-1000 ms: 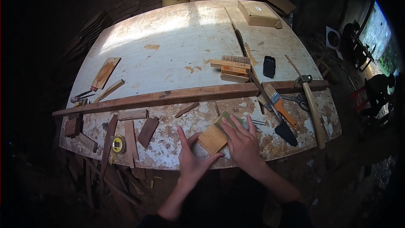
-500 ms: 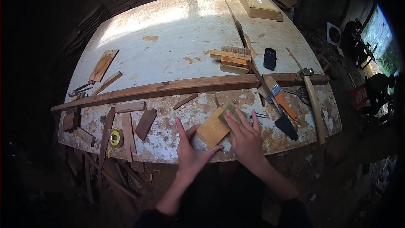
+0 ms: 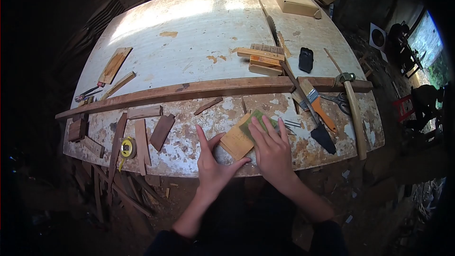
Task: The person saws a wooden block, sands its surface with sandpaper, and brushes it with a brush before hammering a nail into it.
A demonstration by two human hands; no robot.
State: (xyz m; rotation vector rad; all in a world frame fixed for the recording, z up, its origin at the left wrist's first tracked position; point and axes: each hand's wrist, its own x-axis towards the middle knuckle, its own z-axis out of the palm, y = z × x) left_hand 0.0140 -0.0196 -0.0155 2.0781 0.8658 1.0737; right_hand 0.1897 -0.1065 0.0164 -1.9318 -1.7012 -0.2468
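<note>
A light wooden block (image 3: 235, 142) lies tilted on the worn table near its front edge. My left hand (image 3: 213, 163) is spread around the block's left and lower sides, thumb and fingers apart. Under the fingers of my right hand (image 3: 272, 154) is a green pad (image 3: 252, 122), pressed flat on the upper right part of the block. The palm side of my right hand is hidden. Several thin metal pieces (image 3: 290, 124) lie just right of the pad.
A long wooden beam (image 3: 189, 93) crosses the table beyond my hands. Right of them are a brush (image 3: 322, 113), a hammer (image 3: 353, 118) and scissors (image 3: 342, 102). On the left are a tape measure (image 3: 127, 147) and wood scraps (image 3: 162, 132). A cardboard box (image 3: 295, 1) stands far back.
The green pad and my right hand have shifted slightly up and left over the block. The whole view has moved a little.
</note>
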